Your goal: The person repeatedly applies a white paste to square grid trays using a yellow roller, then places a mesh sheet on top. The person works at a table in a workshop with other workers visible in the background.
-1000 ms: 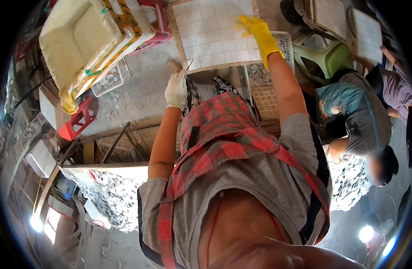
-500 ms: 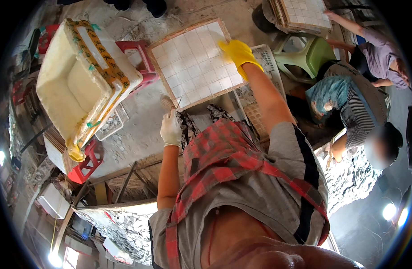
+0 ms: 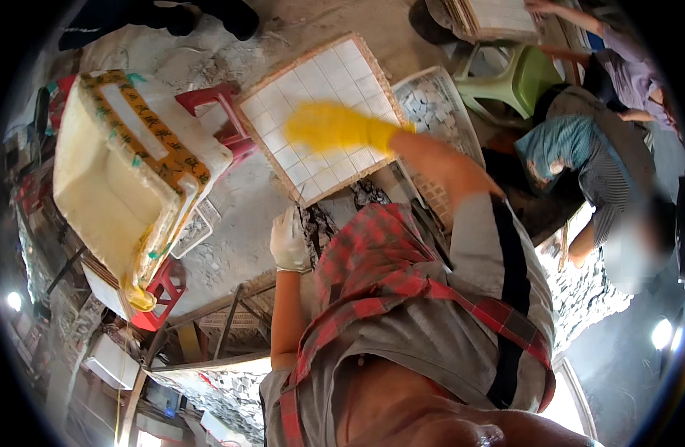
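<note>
A square panel of white tiles with a rough tan border [image 3: 309, 196] lies tilted in front of me. My right hand [image 3: 331, 128], in a yellow glove, is over the middle of the tiles. Motion smears its fingers, and I cannot tell whether it touches them. Beside the panel's near corner is my left hand [image 3: 288, 240] in a white glove. Its fingers are curled closed, with a thin dark piece by their tips. What they grip is too small to make out.
A yellowed foam box [image 3: 108, 175] stands at left, near a red stool [image 3: 234, 123]. Right of the panel, a white basket [image 3: 462, 112] holds tile pieces. Beyond are a green stool [image 3: 518, 82] and two people, one with a tiled panel [image 3: 499, 16]. Dark-clothed legs [image 3: 231, 15] show at top.
My right hand has swept left from the panel's right edge to over its middle. My left hand has shifted slightly toward me. The legs at the top have come further into view.
</note>
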`<state>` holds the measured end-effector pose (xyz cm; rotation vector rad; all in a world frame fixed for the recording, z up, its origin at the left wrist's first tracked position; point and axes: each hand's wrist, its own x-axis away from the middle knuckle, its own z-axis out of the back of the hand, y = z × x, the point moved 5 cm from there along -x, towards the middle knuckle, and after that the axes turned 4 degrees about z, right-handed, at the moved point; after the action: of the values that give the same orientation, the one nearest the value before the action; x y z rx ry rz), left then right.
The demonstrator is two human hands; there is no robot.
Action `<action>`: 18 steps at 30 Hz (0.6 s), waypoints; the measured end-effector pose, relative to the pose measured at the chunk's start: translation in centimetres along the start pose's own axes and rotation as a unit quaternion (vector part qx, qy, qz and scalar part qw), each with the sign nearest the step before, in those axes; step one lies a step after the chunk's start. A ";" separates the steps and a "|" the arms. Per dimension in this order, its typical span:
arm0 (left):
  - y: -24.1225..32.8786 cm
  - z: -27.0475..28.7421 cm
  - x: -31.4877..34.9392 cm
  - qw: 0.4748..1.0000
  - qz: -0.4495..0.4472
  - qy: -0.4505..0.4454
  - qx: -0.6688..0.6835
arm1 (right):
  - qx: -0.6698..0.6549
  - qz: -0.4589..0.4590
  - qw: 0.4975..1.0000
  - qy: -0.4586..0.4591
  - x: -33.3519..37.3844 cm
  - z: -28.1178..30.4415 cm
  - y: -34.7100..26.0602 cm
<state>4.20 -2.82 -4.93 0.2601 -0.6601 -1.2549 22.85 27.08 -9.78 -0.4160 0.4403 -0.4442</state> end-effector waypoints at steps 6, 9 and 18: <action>0.8 0.9 0.4 1.000 -0.010 -0.004 0.009 | 0.136 -0.040 0.990 -0.006 5.5 5.5 4.0; 0.0 0.1 0.2 1.000 0.009 0.005 0.025 | -0.047 -0.101 0.990 -0.088 8.6 0.7 -6.1; -0.9 2.5 1.6 0.998 0.020 0.022 0.054 | 0.035 -0.017 0.996 0.084 -10.2 -3.0 -8.2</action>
<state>2.26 -4.15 -2.93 0.3620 -0.6929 -1.1733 10.53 24.48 -5.22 -0.3197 0.5788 -0.5274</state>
